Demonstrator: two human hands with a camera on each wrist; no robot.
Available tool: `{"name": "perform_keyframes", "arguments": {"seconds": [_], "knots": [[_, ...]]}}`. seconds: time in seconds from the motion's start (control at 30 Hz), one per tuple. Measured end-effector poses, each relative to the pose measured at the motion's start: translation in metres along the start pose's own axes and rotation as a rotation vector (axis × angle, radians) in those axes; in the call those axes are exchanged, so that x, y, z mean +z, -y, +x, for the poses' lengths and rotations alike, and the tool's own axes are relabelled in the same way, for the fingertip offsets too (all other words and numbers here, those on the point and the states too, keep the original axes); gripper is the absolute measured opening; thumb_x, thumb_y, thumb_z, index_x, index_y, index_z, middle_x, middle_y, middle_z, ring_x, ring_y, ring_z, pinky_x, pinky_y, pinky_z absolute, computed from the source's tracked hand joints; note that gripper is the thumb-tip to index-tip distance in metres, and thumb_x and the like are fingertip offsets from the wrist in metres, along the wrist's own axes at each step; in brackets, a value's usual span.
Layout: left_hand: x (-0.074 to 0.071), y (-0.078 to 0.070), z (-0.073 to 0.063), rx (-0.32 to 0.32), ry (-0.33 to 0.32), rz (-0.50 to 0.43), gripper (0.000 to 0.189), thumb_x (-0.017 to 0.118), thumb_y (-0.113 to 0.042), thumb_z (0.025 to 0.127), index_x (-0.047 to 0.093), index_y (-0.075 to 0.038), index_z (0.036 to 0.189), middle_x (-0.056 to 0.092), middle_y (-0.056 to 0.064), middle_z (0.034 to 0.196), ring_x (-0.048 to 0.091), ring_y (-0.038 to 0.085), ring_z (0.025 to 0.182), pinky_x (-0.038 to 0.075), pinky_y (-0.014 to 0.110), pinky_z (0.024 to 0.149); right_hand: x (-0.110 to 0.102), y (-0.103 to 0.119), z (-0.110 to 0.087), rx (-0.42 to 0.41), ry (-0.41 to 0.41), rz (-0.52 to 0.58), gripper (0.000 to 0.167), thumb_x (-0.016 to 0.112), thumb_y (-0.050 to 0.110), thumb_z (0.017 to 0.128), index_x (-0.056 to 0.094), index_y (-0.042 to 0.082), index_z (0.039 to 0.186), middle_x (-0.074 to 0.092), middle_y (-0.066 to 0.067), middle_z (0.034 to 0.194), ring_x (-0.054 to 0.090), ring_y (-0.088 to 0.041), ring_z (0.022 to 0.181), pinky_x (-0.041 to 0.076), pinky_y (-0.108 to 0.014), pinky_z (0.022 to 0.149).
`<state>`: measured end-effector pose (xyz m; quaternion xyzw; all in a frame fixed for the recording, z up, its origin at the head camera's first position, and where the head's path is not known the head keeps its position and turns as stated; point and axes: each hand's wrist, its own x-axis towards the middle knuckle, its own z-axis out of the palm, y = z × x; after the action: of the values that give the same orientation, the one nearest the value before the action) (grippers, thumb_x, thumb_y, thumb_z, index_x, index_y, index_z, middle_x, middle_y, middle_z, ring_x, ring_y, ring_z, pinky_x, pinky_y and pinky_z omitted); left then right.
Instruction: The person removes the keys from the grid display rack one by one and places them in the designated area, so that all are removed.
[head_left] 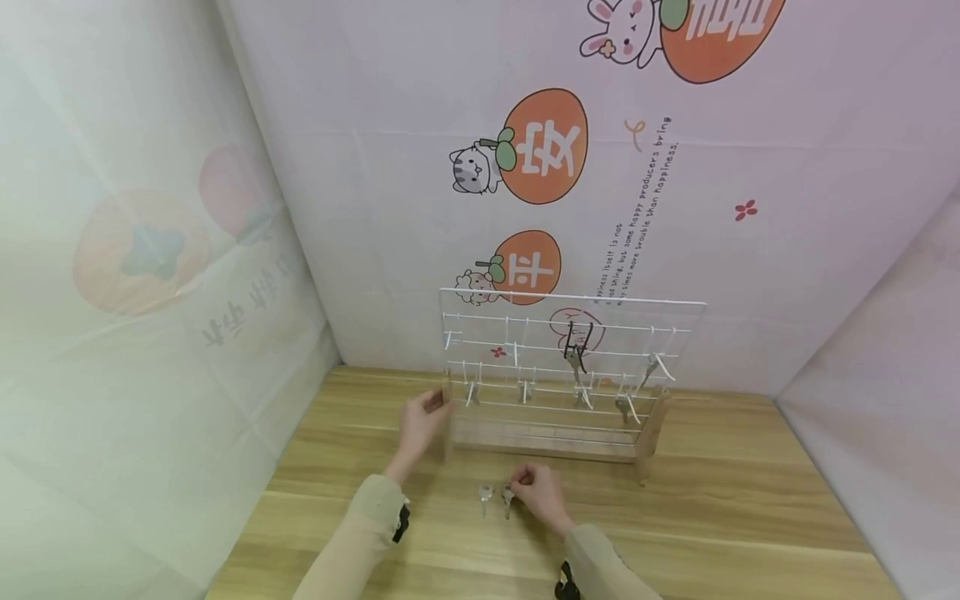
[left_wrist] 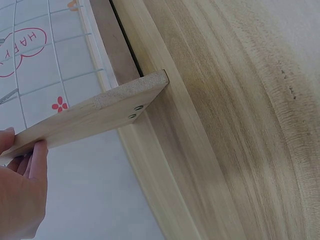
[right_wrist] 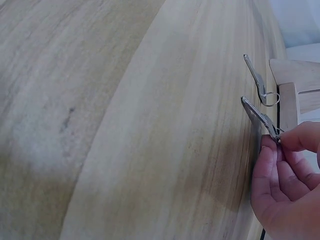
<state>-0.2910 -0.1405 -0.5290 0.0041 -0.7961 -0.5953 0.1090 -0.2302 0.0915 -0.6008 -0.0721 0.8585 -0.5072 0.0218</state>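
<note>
A white wire grid rack [head_left: 573, 298] in a wooden stand is upright on the table. My left hand [head_left: 422, 423] grips its left wooden side post [left_wrist: 85, 120], thumb on one face and fingers on the other. In front of the stand, my right hand [head_left: 542, 496] pinches a metal key [right_wrist: 260, 119] by its small ring, between thumb and fingertips. A second key [right_wrist: 256, 80] with a ring lies beside it on the tabletop, to its left in the head view.
Several keys hang from hooks on the grid, one of them a key [head_left: 622, 405] at the lower right. One hook [head_left: 579, 333] is black, the others white. The wooden table [head_left: 720, 517] meets a printed cloth wall [head_left: 390, 217] behind the rack.
</note>
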Motion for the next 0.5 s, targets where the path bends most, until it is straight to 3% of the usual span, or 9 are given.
{"name": "perform_keyframes", "arguments": {"seconds": [0.5], "knots": [[0.0006,0.0045,0.0018,0.001,0.009,-0.007,0.037,0.068,-0.005,0.091,0.061,0.010,0.124,0.063,0.031,0.126,0.066,0.043,0.115,0.059,0.045,0.097,0.0015,-0.0040,0.0016,-0.047,-0.026,-0.042,0.004,0.070,-0.003,0.079,0.067,-0.001,0.079,0.069,-0.009,0.073,0.051,0.000,0.061,0.044,-0.011,0.052]]}}
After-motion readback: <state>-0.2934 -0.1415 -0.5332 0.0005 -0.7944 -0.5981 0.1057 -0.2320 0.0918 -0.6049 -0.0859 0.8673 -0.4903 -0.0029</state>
